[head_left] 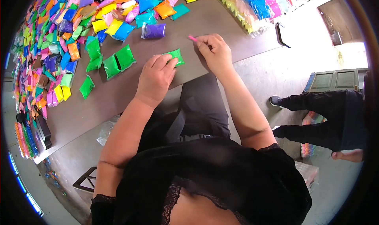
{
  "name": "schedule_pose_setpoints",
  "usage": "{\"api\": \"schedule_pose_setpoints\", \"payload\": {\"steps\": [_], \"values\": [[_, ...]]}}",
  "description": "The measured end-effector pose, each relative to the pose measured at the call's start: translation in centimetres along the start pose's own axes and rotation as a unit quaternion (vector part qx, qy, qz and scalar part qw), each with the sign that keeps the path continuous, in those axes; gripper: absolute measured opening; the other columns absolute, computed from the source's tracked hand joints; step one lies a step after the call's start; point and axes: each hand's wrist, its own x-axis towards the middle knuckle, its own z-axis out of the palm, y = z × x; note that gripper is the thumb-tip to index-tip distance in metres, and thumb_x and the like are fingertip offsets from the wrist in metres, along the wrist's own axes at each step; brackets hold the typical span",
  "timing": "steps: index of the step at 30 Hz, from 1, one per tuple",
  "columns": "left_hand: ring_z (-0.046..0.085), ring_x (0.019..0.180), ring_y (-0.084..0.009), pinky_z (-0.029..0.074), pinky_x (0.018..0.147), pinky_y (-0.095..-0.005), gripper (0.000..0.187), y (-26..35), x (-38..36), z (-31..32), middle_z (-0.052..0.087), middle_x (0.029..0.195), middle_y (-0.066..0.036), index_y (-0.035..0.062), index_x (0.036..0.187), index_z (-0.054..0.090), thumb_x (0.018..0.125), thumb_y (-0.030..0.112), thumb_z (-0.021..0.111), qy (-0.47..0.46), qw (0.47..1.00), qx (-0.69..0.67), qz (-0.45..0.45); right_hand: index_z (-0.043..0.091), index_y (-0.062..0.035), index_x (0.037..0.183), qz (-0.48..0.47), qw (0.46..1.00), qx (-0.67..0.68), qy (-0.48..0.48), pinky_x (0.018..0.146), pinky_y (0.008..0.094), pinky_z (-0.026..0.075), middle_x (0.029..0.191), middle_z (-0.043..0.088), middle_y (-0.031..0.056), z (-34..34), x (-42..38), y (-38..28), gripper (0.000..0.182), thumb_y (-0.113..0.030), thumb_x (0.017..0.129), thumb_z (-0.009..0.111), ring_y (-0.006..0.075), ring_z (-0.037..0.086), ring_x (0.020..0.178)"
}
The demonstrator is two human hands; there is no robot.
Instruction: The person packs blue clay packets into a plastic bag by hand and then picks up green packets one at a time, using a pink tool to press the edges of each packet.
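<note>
My left hand [157,76] is over the table near its front edge, its bent fingers on a small green packet [177,57] that partly shows past the fingertips. To its right, my right hand [215,53] pinches a small pink stick-like object [192,38]; the rest of it is hidden in the fingers. Left of my left hand lie more green packets: a pair side by side [119,62], a longer one [94,54] and a single one [87,87]. A purple packet in clear film [153,31] lies above my left hand.
A large heap of multicoloured packets [59,39] covers the table's left and far side. Rows of packed strips [256,6] stand at the far right of the brown tabletop [189,18]. A person in dark clothes [327,116] stands at the right.
</note>
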Motion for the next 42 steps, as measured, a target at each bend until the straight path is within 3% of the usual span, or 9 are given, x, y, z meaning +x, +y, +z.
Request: {"api": "schedule_pose_setpoints", "payload": {"steps": [4,8,16,24,30,37,39,40,42], "values": [[0.061,0.099,-0.0284,0.051,0.087,-0.0387,0.031,-0.4,-0.1,0.3,0.061,0.107,-0.009,0.0024,0.104,0.069,0.073,-0.001,0.073,0.015,1.0,0.002,0.018,0.072,-0.0116,0.09,-0.109,0.991,0.038,-0.071,0.072,0.0409,0.053,0.087,0.066,0.0105,1.2,-1.7,-1.4,0.011,-0.021,0.086,0.067,0.0304,0.066,0.083],[0.061,0.098,-0.0282,0.052,0.084,-0.0383,0.032,-0.4,0.0,0.4,0.061,0.106,-0.009,0.0022,0.105,0.069,0.073,-0.002,0.073,0.034,0.999,0.015,0.025,0.07,-0.0126,0.086,-0.101,0.986,-0.127,-0.026,0.07,0.0433,0.054,0.087,0.066,0.0103,2.3,-1.2,-0.8,0.012,-0.023,0.089,0.063,0.0328,0.066,0.08],[0.059,0.098,-0.0224,0.051,0.082,-0.0362,0.017,-0.4,0.0,0.6,0.061,0.102,-0.003,0.0047,0.097,0.071,0.081,0.007,0.07,0.061,0.998,0.021,0.019,0.069,-0.0125,0.086,-0.124,0.978,-0.147,-0.08,0.07,0.0419,0.055,0.086,0.066,0.0073,1.3,0.1,-2.6,0.012,-0.023,0.088,0.062,0.0292,0.066,0.082],[0.06,0.101,-0.0291,0.05,0.089,-0.0389,0.034,-0.7,-0.2,0.4,0.062,0.107,-0.01,0.0033,0.108,0.066,0.075,0.005,0.075,0.014,1.0,-0.027,-0.003,0.07,-0.0119,0.086,-0.096,0.963,-0.236,-0.089,0.073,0.0412,0.054,0.09,0.067,0.0061,1.5,0.3,-2.5,0.013,-0.022,0.088,0.063,0.0279,0.066,0.088],[0.058,0.104,-0.0314,0.047,0.093,-0.0416,0.045,-0.2,0.0,0.0,0.06,0.111,-0.01,0.007,0.119,0.061,0.076,0.009,0.076,0.014,0.997,-0.043,-0.07,0.073,-0.0095,0.091,-0.045,0.995,-0.009,-0.084,0.076,0.0406,0.052,0.092,0.067,0.0114,0.5,-0.8,-1.3,0.013,-0.021,0.087,0.068,0.0315,0.065,0.087],[0.061,0.099,-0.0252,0.048,0.091,-0.0357,0.026,-0.9,1.7,-1.0,0.064,0.106,-0.008,0.003,0.115,0.065,0.091,0.015,0.066,0.048,0.987,-0.083,-0.128,0.07,-0.0013,0.095,0.101,0.974,0.193,-0.066,0.068,0.0248,0.047,0.082,0.066,0.0008,-0.2,-1.5,-2.4,0.011,-0.011,0.089,0.071,0.0082,0.058,0.074],[0.061,0.093,-0.0143,0.048,0.088,-0.0307,0.026,-0.3,1.8,-2.7,0.066,0.097,-0.002,0.0013,0.114,0.066,0.1,0.022,0.058,-0.032,0.852,-0.407,-0.326,0.07,-0.0008,0.095,0.139,0.961,0.231,-0.067,0.064,0.0243,0.047,0.08,0.066,0.0013,-0.4,-2.1,-2.7,0.012,-0.012,0.089,0.071,0.0068,0.058,0.071],[0.055,0.079,-0.0055,0.049,0.072,-0.0277,0.028,-0.6,1.3,-2.3,0.066,0.084,-0.001,0.0024,0.117,0.065,0.103,0.024,0.054,-0.028,0.843,-0.43,-0.321,0.07,-0.0008,0.096,0.128,0.965,0.22,-0.059,0.063,0.0236,0.047,0.078,0.066,0.0007,-0.3,-2.3,-2.6,0.012,-0.011,0.09,0.07,0.0055,0.057,0.069],[0.057,0.08,-0.0087,0.049,0.073,-0.0291,0.026,-0.7,1.1,-2.4,0.065,0.086,-0.001,0.0037,0.116,0.066,0.101,0.023,0.057,-0.057,0.815,-0.449,-0.362,0.07,-0.0007,0.097,0.115,0.97,0.21,-0.051,0.062,0.023,0.047,0.077,0.066,0.0001,0.2,-2.5,-2.6,0.012,-0.011,0.091,0.07,0.0043,0.056,0.068]]}}
